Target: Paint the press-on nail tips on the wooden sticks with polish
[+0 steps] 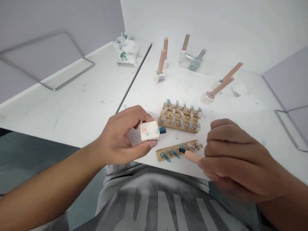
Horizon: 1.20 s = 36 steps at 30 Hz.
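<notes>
My left hand [130, 134] grips a white nail polish bottle [148, 131] lying sideways, its dark teal neck pointing right. Between the fingers of my right hand [235, 154] is a nail polish brush [192, 157] with a peach handle. Its dark teal tip meets a false nail [182, 148] on the nearer wooden strip [160, 157]. Two teal-coated false nails [174, 153] sit left of the tip, and a clear one [192, 147] is to the right. Just beyond, several more wooden strips [178, 126] hold rows of pale and teal-tinted false nails on metal studs.
Peach-capped bottles stand at back left [159, 77] and lie tilted at right [207, 97]. A clear plastic tray [192, 64] at the back holds two grey-capped bottles. Stained crumpled tissue [128, 49] lies back left. Metal wire frames stand at left [57, 88] and right [286, 128].
</notes>
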Tool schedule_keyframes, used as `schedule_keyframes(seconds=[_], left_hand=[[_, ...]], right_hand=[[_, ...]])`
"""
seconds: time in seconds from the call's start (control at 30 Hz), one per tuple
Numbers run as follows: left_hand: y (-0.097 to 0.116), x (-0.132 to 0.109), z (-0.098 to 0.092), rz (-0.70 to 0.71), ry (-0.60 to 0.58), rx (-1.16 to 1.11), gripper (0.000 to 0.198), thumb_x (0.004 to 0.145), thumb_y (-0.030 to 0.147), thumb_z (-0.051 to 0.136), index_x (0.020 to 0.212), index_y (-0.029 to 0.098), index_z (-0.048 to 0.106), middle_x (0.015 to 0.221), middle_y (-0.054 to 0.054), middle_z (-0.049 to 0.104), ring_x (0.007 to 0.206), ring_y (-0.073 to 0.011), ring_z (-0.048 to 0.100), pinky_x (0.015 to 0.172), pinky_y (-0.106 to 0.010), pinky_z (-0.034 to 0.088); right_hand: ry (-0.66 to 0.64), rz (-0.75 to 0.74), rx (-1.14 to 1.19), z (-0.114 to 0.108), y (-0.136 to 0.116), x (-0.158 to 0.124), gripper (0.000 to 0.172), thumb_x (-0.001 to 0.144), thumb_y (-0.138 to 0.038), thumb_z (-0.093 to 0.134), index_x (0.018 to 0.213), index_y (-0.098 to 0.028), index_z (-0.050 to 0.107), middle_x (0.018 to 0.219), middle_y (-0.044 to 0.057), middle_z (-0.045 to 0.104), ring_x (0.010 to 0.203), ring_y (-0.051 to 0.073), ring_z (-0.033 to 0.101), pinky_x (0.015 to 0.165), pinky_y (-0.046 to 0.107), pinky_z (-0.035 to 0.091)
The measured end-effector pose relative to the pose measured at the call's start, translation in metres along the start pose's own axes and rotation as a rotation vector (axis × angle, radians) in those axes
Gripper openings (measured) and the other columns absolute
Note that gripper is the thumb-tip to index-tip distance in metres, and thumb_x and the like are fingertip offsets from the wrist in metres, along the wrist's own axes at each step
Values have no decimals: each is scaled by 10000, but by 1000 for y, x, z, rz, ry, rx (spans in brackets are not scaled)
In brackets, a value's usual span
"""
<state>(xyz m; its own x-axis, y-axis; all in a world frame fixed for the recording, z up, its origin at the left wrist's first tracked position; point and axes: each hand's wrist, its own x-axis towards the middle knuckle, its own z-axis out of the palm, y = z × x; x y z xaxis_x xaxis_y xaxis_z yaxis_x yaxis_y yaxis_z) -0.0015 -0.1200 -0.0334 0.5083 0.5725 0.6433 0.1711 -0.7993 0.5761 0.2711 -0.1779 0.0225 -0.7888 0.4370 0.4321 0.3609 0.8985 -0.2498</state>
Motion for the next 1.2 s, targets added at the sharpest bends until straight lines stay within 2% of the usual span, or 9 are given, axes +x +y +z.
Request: schedule_keyframes(seconds=[0.27, 0.5, 0.7, 0.83, 0.93, 1.1, 1.2], left_hand=[[0, 0, -1, -5, -21, -13, 290, 804, 232, 704, 1061, 192, 578, 793, -54, 607, 659, -164, 520, 547, -316, 422], [0, 0, -2, 2, -20, -8, 292, 809, 244, 700, 1067, 201, 570, 794, -47, 608, 653, -159, 521, 550, -312, 429], [0, 0, -2, -5, -28, -3, 289, 808, 237, 702, 1056, 181, 566, 794, -47, 594, 657, -152, 507, 556, -305, 421], [0, 0, -2, -8, -30, -9, 287, 811, 234, 695, 1058, 169, 564, 796, -44, 587, 662, -149, 512, 566, -303, 418], [1, 0, -1, 0, -22, -18, 284, 814, 235, 693, 1057, 163, 564, 791, -42, 585, 659, -148, 514, 565, -301, 415], [0, 0, -1, -9, -22, -33, 295, 805, 234, 707, 1057, 158, 572, 804, -46, 594, 667, -148, 516, 573, -300, 418], [0, -2, -1, -14, -21, -35, 296, 801, 228, 707, 1055, 149, 576, 800, -48, 590, 665, -149, 508, 574, -305, 413]], right_hand=[[61, -9, -74, 2, 0, 2, 122, 732, -46, 588, 818, -128, 617, 680, 44, 569, 736, 190, 446, 687, 385, 398], [-15, -30, -44, 1, -1, 0, 122, 732, -44, 570, 815, -120, 618, 674, 55, 567, 753, 204, 461, 678, 395, 402], [67, -34, -127, 2, -5, 1, 111, 749, -47, 591, 833, -115, 618, 699, 56, 589, 782, 198, 468, 702, 397, 411], [7, -43, -91, 2, -1, 1, 159, 715, -22, 572, 838, -109, 622, 717, 62, 592, 768, 196, 465, 690, 396, 387], [-29, -42, -34, 0, -1, 0, 131, 737, -37, 572, 825, -122, 619, 674, 45, 550, 736, 188, 459, 687, 390, 392], [65, 6, -83, 2, -2, 0, 96, 771, -61, 621, 812, -147, 620, 654, 31, 547, 728, 188, 481, 696, 387, 413], [70, -2, -123, 4, -1, 0, 120, 765, -52, 593, 833, -145, 629, 698, 46, 576, 760, 199, 493, 705, 391, 416]])
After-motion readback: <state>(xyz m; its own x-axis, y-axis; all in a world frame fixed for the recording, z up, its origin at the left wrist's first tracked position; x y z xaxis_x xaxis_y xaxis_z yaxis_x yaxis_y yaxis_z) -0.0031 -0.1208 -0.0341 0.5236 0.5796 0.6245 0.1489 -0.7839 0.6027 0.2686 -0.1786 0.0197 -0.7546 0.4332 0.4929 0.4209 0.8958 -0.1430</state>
